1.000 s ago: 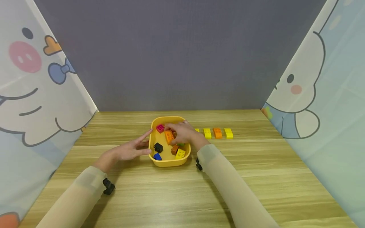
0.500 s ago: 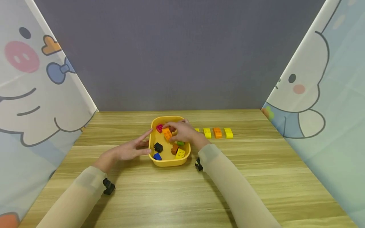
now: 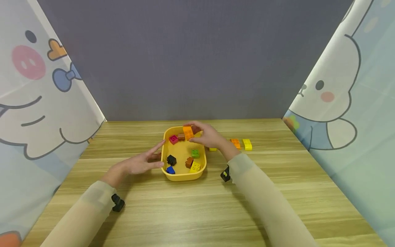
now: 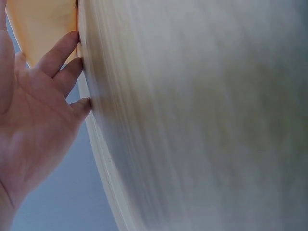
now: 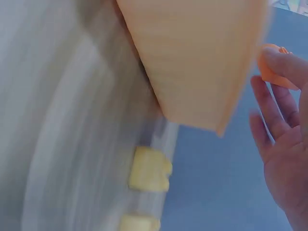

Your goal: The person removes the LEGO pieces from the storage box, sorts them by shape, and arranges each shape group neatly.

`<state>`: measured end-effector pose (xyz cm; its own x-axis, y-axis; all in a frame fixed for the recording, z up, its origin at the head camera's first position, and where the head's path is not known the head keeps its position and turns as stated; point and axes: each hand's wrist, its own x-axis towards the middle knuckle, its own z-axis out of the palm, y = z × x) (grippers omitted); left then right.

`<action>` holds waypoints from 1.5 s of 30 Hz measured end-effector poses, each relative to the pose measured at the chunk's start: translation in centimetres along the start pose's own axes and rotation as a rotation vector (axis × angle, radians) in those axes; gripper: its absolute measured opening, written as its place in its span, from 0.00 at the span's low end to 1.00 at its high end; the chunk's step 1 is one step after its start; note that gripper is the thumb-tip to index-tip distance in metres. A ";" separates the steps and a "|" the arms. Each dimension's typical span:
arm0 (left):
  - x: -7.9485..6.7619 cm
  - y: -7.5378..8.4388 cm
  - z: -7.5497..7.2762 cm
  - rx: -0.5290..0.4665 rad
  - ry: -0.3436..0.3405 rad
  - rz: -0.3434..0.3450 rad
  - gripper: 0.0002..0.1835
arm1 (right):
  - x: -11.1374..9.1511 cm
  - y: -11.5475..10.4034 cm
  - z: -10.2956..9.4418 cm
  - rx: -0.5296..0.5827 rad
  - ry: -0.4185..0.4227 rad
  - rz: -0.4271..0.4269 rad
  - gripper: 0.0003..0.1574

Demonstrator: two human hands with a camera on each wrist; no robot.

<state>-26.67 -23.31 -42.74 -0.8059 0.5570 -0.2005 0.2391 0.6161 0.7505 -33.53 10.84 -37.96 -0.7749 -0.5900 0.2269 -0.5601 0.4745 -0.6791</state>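
Observation:
An orange toy brick [image 3: 187, 131] is pinched between the thumb and fingers of my right hand [image 3: 210, 136], above the back right part of a yellow plastic bin [image 3: 182, 177]. The right wrist view shows the same orange brick [image 5: 273, 70] at those fingertips, higher than the bin's rim. My left hand [image 3: 138, 163] has its fingers spread, thumb and index fingertip at the bin's left wall. Inside lie a magenta brick [image 3: 173, 139], a green brick [image 3: 195, 153], a black brick [image 3: 171, 160], a blue brick [image 3: 170, 170], a yellow brick [image 3: 195, 167] and brown bricks [image 3: 189, 162].
Right of the bin, a row of bricks stands on the wooden table [image 3: 172, 209], including an orange one [image 3: 235, 143] and a yellow one [image 3: 247, 144]. My right hand and wrist hide part of this row. A grey panel [image 3: 194, 61] rises behind the table, with printed cloth [image 3: 367, 103] at the sides.
My right hand has lifted the orange brick from the bin's floor and moved up and to the right. The green brick and a back brown brick now show. My left hand stays put.

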 end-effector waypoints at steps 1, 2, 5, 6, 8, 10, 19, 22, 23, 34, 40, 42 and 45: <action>0.0 0.0 0.0 -0.005 0.001 -0.004 0.54 | -0.4 0.0 -0.5 0.039 0.009 0.003 0.39; 0.1 0.0 0.0 -0.006 0.002 -0.003 0.53 | -0.8 0.1 -1.0 0.070 0.016 0.010 0.39; 0.1 0.0 0.0 -0.007 0.001 -0.002 0.54 | -2.0 0.5 -2.3 0.121 0.038 0.025 0.38; 0.1 0.0 0.0 -0.007 0.002 -0.003 0.54 | -2.4 0.6 -2.8 0.127 0.044 0.032 0.38; 0.1 0.0 0.0 -0.001 0.004 -0.002 0.54 | -3.4 0.9 -3.6 0.128 0.054 0.038 0.38; 0.0 -0.1 0.0 -0.004 0.008 -0.010 0.53 | -4.4 1.3 -4.4 0.132 0.061 0.049 0.39; 0.0 -0.1 0.1 -0.001 0.012 -0.002 0.53 | -8.9 4.8 -8.3 0.152 0.136 0.124 0.39; 0.0 -0.1 0.1 -0.003 0.011 -0.001 0.53 | -10.3 6.2 -9.6 0.151 0.161 0.157 0.39; 0.0 -0.1 0.1 -0.008 0.011 -0.003 0.53 | -10.7 6.7 -10.0 0.145 0.168 0.165 0.39; -0.1 0.0 0.1 -0.029 0.007 -0.006 0.53 | -14.8 10.3 -13.9 0.058 0.178 0.336 0.41; -0.1 0.0 0.1 -0.035 0.008 -0.008 0.54 | -16.7 11.8 -15.0 -0.033 0.152 0.381 0.42; -0.1 0.0 0.1 -0.039 0.008 -0.006 0.54 | -17.1 12.2 -15.2 -0.070 0.139 0.382 0.42; -0.1 0.0 0.0 -0.037 0.011 -0.005 0.54 | -17.6 12.8 -15.4 -0.120 0.115 0.378 0.41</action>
<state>-26.59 -23.37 -42.76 -0.8128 0.5479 -0.1978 0.2148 0.5976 0.7725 -31.56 37.39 -39.88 -0.9565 -0.2858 0.0585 -0.2547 0.7205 -0.6450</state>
